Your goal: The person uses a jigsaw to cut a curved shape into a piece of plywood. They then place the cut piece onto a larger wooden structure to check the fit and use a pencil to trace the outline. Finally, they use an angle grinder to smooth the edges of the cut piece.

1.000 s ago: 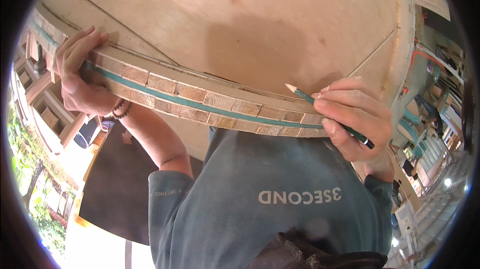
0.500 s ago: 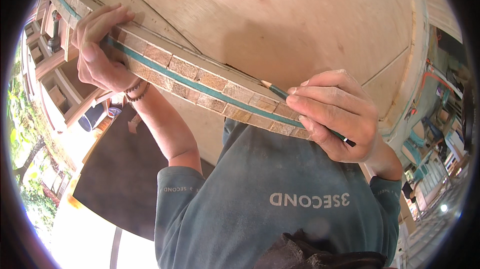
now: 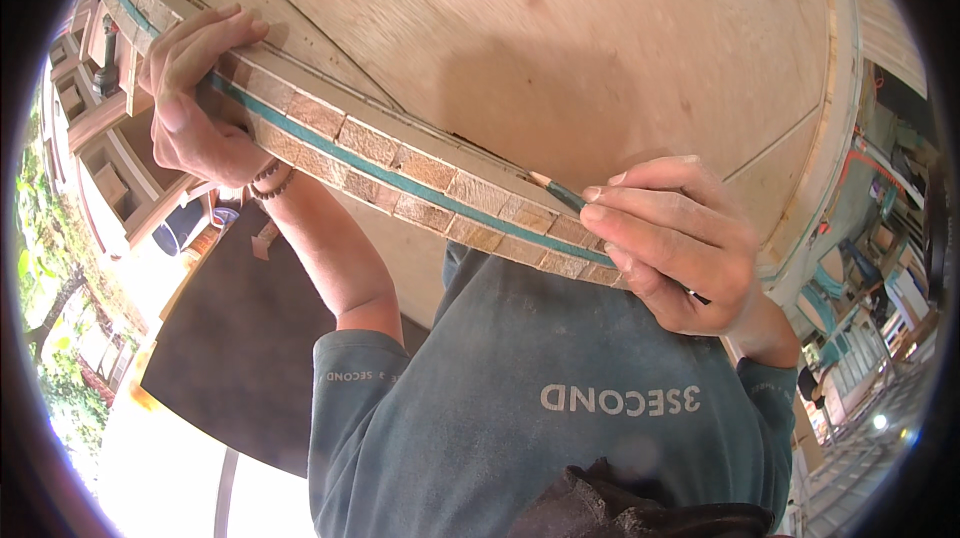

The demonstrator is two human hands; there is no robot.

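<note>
Workshop clutter around wooden panel

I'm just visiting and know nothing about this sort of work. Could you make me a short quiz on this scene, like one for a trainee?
1. What does the right hand hold?

2. True or false: the left hand hangs open in the air, away from the curved wooden edge.

3. What colour is the stripe running along that edge?
A) red
B) teal
C) yellow

Key:
1. A pencil, its sharpened tip pointing toward the upper left of the picture.
2. False: its fingers curl over the edge.
3. B
</note>
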